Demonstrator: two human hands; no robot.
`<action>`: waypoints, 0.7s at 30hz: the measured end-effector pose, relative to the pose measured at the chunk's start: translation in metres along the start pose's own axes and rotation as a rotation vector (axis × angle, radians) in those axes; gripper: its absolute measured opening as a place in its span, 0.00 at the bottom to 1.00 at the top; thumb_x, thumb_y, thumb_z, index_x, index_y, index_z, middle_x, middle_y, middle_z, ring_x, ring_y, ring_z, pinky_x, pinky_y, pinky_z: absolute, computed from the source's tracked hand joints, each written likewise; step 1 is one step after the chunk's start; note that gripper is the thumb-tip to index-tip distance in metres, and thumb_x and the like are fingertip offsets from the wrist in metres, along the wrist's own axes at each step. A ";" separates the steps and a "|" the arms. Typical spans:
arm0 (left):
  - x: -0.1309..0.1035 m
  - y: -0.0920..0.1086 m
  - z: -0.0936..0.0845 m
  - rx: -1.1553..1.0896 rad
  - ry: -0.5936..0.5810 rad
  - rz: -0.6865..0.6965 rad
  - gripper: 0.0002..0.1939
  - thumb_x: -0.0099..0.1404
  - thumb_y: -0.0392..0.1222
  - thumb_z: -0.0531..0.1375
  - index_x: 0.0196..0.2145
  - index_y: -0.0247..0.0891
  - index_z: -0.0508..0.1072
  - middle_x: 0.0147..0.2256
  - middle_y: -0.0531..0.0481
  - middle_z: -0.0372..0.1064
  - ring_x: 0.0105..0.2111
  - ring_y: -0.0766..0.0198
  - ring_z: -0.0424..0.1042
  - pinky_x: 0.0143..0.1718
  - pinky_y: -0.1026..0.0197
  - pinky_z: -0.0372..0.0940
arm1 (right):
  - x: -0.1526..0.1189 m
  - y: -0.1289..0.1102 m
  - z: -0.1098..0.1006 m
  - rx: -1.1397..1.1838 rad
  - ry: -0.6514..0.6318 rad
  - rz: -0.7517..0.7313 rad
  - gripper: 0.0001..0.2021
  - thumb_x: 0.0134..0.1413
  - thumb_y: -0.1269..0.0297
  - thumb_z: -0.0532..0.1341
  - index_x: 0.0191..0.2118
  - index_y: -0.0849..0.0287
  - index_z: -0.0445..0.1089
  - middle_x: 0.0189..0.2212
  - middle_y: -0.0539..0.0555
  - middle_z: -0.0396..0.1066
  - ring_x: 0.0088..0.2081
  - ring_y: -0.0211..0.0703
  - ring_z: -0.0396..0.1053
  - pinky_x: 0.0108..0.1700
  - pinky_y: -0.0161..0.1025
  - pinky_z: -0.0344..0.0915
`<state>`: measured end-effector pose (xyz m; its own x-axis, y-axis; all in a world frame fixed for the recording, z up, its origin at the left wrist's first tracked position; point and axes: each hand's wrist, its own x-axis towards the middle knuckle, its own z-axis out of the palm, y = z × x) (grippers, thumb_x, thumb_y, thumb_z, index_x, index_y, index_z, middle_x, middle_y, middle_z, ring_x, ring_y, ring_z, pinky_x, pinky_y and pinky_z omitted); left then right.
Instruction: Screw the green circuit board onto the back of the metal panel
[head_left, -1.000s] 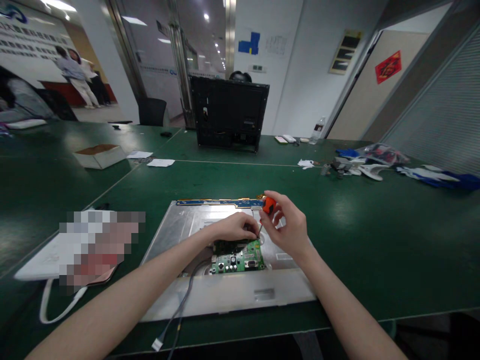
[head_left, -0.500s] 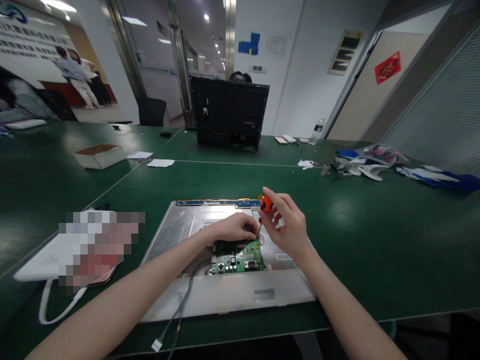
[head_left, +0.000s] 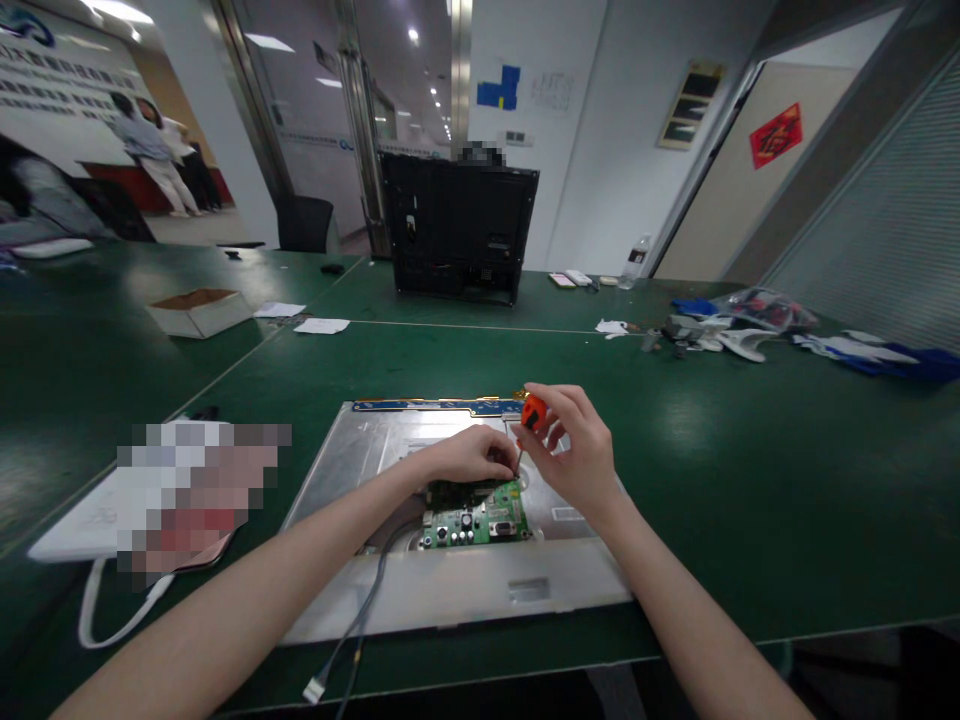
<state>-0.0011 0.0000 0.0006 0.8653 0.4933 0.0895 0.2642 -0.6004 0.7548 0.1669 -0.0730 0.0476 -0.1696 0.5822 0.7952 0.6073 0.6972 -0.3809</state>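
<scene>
A silver display panel (head_left: 442, 590) lies flat before me, back side up, with a green circuit board (head_left: 480, 520) on it. My right hand (head_left: 574, 445) grips the orange and black handle of a screwdriver (head_left: 533, 411) between thumb and fingers. Its thin shaft points down at the board's upper right corner. Close by the tip, my left hand (head_left: 476, 455) has its fingers curled together over the board's top edge; whether they pinch anything is hidden. A grey cable (head_left: 373, 590) runs from the board over the panel's front edge to a white connector.
Left of the panel lie a white device and a pinkish item (head_left: 217, 500), partly blurred out. A black monitor casing (head_left: 459, 230) stands across the green table (head_left: 750, 480). An open box (head_left: 201, 312) sits far left; bags and scraps (head_left: 720, 325) lie far right. People are in the background.
The screwdriver handle has turned slightly in my right hand, whose fingers shifted a little lower. My left hand and the board stay put.
</scene>
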 end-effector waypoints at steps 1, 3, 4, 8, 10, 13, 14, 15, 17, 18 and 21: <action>0.000 0.000 0.000 0.004 -0.003 0.001 0.05 0.59 0.36 0.60 0.33 0.33 0.74 0.31 0.51 0.72 0.30 0.66 0.69 0.34 0.66 0.61 | 0.000 0.000 0.000 -0.009 0.000 0.001 0.21 0.54 0.69 0.60 0.54 0.49 0.61 0.41 0.52 0.63 0.25 0.30 0.63 0.24 0.32 0.65; 0.000 0.000 0.000 0.009 -0.009 0.003 0.05 0.59 0.36 0.60 0.33 0.32 0.74 0.30 0.51 0.72 0.30 0.66 0.68 0.33 0.66 0.61 | 0.001 -0.002 -0.001 -0.018 0.002 0.002 0.23 0.54 0.70 0.59 0.55 0.49 0.60 0.41 0.52 0.62 0.25 0.30 0.63 0.24 0.32 0.66; 0.000 0.000 0.000 0.009 -0.010 0.004 0.05 0.59 0.36 0.60 0.33 0.32 0.74 0.30 0.51 0.72 0.30 0.66 0.68 0.33 0.66 0.60 | 0.001 -0.002 -0.001 -0.018 0.001 0.005 0.23 0.54 0.70 0.59 0.56 0.49 0.59 0.40 0.52 0.63 0.25 0.31 0.63 0.24 0.33 0.66; 0.000 -0.001 0.001 -0.010 -0.004 -0.005 0.06 0.59 0.36 0.61 0.34 0.32 0.75 0.29 0.51 0.71 0.29 0.66 0.68 0.32 0.67 0.60 | 0.000 -0.004 0.000 0.001 0.007 0.032 0.24 0.53 0.70 0.58 0.56 0.52 0.57 0.38 0.52 0.65 0.25 0.32 0.64 0.23 0.32 0.65; 0.000 -0.001 0.001 -0.022 -0.006 -0.015 0.06 0.59 0.36 0.61 0.34 0.33 0.75 0.29 0.51 0.71 0.29 0.66 0.68 0.32 0.66 0.61 | -0.001 -0.004 0.000 0.008 0.017 0.036 0.23 0.52 0.70 0.58 0.55 0.52 0.57 0.38 0.52 0.66 0.25 0.32 0.64 0.23 0.32 0.65; 0.000 -0.001 0.001 -0.012 -0.002 -0.018 0.06 0.58 0.36 0.61 0.34 0.33 0.75 0.30 0.51 0.72 0.30 0.66 0.68 0.33 0.66 0.61 | -0.002 -0.002 0.000 0.012 0.018 0.039 0.22 0.52 0.69 0.58 0.54 0.53 0.58 0.38 0.52 0.67 0.25 0.32 0.65 0.23 0.32 0.65; 0.000 0.000 0.001 -0.006 -0.001 -0.018 0.05 0.58 0.36 0.61 0.34 0.33 0.75 0.29 0.52 0.72 0.30 0.66 0.68 0.33 0.66 0.61 | -0.002 -0.002 0.001 0.014 0.016 0.040 0.22 0.53 0.69 0.58 0.54 0.53 0.58 0.39 0.52 0.67 0.25 0.32 0.65 0.23 0.32 0.65; 0.000 0.000 0.000 -0.001 -0.002 -0.019 0.05 0.58 0.36 0.61 0.33 0.34 0.75 0.29 0.52 0.71 0.30 0.66 0.68 0.33 0.66 0.61 | -0.002 -0.001 0.001 0.017 0.017 0.040 0.21 0.53 0.67 0.59 0.54 0.53 0.58 0.39 0.52 0.67 0.25 0.32 0.65 0.23 0.32 0.65; 0.000 0.001 0.000 0.000 -0.002 -0.021 0.05 0.59 0.36 0.61 0.33 0.34 0.75 0.28 0.52 0.71 0.29 0.67 0.68 0.32 0.67 0.61 | -0.002 0.001 0.001 0.023 0.022 0.038 0.20 0.53 0.66 0.59 0.53 0.52 0.59 0.39 0.52 0.66 0.26 0.33 0.65 0.23 0.31 0.64; 0.000 0.001 0.000 -0.002 -0.002 -0.022 0.05 0.59 0.36 0.61 0.33 0.34 0.75 0.28 0.52 0.71 0.29 0.67 0.68 0.32 0.67 0.60 | -0.002 0.001 0.001 0.024 0.028 0.032 0.20 0.53 0.66 0.60 0.52 0.52 0.59 0.39 0.52 0.66 0.26 0.33 0.65 0.22 0.31 0.64; 0.000 0.002 0.000 -0.009 -0.006 -0.019 0.04 0.59 0.36 0.61 0.32 0.33 0.75 0.27 0.52 0.71 0.29 0.67 0.68 0.32 0.67 0.60 | -0.001 0.001 0.001 0.009 0.028 0.009 0.19 0.54 0.67 0.59 0.52 0.50 0.60 0.41 0.52 0.64 0.26 0.32 0.65 0.23 0.31 0.65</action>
<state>-0.0007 -0.0014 0.0024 0.8624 0.5011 0.0713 0.2771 -0.5853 0.7620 0.1672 -0.0726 0.0457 -0.1422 0.5760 0.8050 0.6019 0.6959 -0.3917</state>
